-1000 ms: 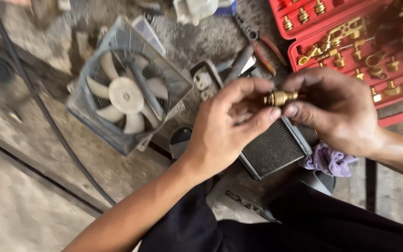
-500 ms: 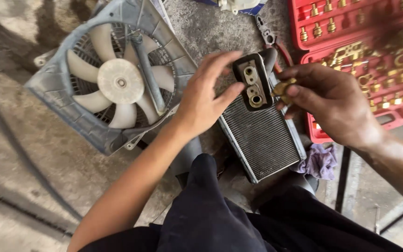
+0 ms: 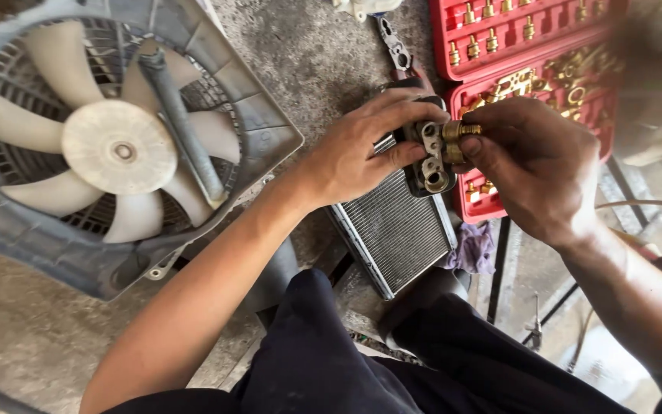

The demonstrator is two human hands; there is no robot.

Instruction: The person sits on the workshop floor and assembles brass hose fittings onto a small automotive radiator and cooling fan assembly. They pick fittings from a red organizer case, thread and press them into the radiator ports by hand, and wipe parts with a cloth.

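While the left hand (image 3: 354, 153) grips the metal port block (image 3: 432, 157) at the far end of a small finned radiator core (image 3: 396, 230), its fingers clamped around the block, the right hand (image 3: 530, 165) pinches a brass fitting (image 3: 457, 132) between thumb and fingertips, pressed against the block's upper port. Both sit at the middle of the scene, above the person's dark-trousered knees. A large grey cooling fan (image 3: 116, 149) lies to the left on the concrete floor; a red case of brass fittings (image 3: 515, 46) lies far right.
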